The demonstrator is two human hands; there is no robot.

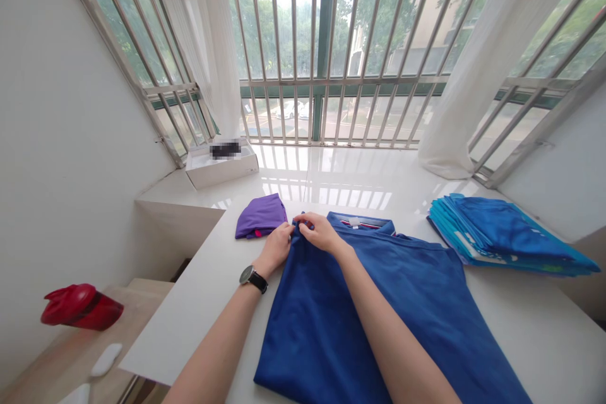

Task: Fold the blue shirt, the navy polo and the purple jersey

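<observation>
Being pinched at its far-left corner by left hand [279, 238] and right hand [319, 232] — both grips closed — the blue collared shirt [322, 315] is being held, bulk extending rightward.

Round silvery-cased watch [247, 274], black strap [259, 283], left wrist [263, 268]; both forearms [213, 331] bare.

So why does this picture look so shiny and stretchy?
Head view: daylight through the tall metal-barred window probably makes the striped glare on the glossy white sill; same view: silvery metal side frames lean outward, likely wide-angle stretching; same view: the dark blue fabric shirt looks fairly sharp.
</observation>
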